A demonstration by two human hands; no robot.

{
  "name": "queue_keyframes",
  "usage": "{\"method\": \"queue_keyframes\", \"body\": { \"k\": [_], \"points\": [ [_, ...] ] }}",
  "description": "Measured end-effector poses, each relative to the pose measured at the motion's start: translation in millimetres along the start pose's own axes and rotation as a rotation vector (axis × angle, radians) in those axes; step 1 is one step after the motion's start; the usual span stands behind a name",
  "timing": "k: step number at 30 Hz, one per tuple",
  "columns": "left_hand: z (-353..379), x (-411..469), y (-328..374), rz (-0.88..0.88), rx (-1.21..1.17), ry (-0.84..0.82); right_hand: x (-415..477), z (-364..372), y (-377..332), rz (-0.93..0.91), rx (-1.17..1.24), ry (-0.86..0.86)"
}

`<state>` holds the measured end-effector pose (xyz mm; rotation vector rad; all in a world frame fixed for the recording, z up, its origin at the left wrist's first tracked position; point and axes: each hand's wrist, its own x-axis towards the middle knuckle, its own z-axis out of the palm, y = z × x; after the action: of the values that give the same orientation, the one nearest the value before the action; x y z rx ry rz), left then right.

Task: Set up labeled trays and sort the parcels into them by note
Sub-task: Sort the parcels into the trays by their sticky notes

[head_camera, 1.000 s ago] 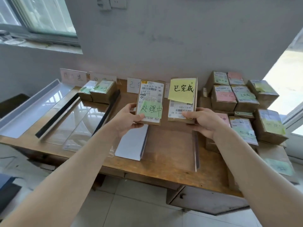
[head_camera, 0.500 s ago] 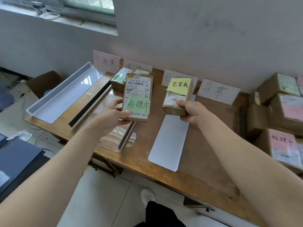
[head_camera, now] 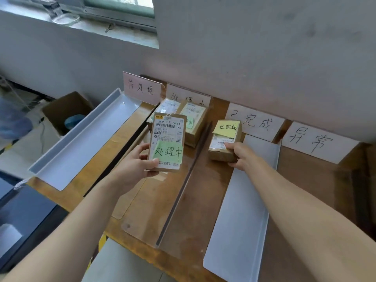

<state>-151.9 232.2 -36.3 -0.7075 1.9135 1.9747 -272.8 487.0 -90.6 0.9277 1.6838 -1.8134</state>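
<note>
Wooden desk [head_camera: 95, 169], grey wall [head_camera: 244, 58]: my left hand [head_camera: 134, 165] grips the green-note parcel [head_camera: 167, 139] upright, its clear tray [head_camera: 146, 210] directly beyond; my right hand [head_camera: 242, 155] clamps the yellow-note parcel [head_camera: 223, 143] at the far end of the white tray [head_camera: 240, 210].

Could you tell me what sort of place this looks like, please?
Probably a small parcel-sorting room: parcels with shipping labels, trays on a wooden table, and handwritten signs against the wall.

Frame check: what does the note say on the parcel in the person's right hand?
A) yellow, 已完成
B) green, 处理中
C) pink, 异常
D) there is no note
A: the right hand holds the parcel with the yellow note reading 已完成. The green note is on the other parcel, in the left hand.
</note>
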Motion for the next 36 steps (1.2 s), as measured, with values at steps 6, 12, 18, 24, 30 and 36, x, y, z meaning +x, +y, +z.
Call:
{"method": "queue_keyframes", "body": {
  "k": [6, 12, 18, 24, 30, 36],
  "points": [
    [-12.0, 35.5, 7.1, -0.010, 0.034, -0.051, 24.4, 13.2, -7.3, 0.004, -0.002, 0.038],
    [-32.3, 55.6, 11.1, -0.030, 0.051, -0.108, 21.7, 17.5, -9.9, -0.088, -0.060, 0.195],
    [-65.2, 71.2, 3.8, -0.142, 0.130, -0.096, -28.5, 43.7, -26.6, -0.371, -0.249, 0.344],
    [-91.3, 92.2, -4.3, -0.284, 0.239, -0.051, -79.3, 97.9, -25.5, -0.537, -0.347, 0.285],
    [-99.8, 108.3, 3.4, -0.206, 0.451, 0.045, -121.4, 122.8, -12.3, -0.657, -0.411, 0.293],
    [-99.8, 102.0, 5.3, -0.001, 0.767, 0.136, -154.1, 127.6, -3.4, -0.771, -0.462, 0.346]
  ]
}}
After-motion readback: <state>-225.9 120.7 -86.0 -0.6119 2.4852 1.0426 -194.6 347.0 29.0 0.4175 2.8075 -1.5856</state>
